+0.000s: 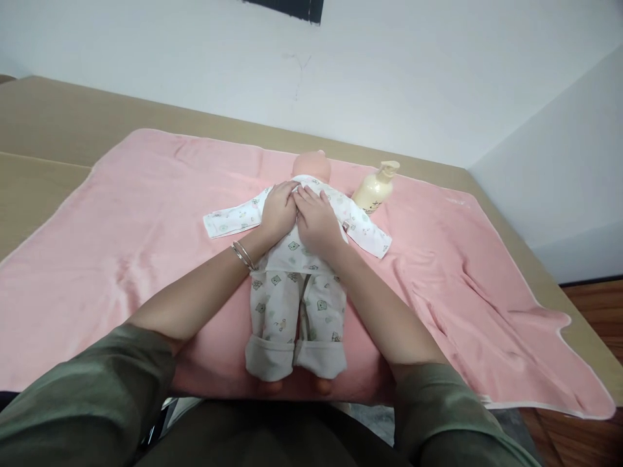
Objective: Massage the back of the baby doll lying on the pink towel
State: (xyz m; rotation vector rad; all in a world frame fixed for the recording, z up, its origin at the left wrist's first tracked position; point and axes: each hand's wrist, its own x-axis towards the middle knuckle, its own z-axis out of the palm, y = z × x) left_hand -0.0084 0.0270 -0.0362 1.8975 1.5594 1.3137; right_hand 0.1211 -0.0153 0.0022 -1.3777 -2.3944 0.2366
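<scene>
A baby doll [312, 167] in a white printed top and trousers lies on a pink blanket [170, 188], its head toward the wall and its feet toward me. Both my hands rest flat on the upper part of its top, side by side and touching near the fingertips. My left hand [280, 211] has its fingers laid over the chest area, with bracelets at the wrist. My right hand [317, 220] lies with fingers stretched out on the cloth. The doll's sleeves spread out to both sides.
A cream pump bottle [376, 189] stands on the blanket beyond the doll's right-side sleeve. The blanket covers much of a wooden table [63, 110], with folds at the right. A white wall [413, 78] rises behind the table.
</scene>
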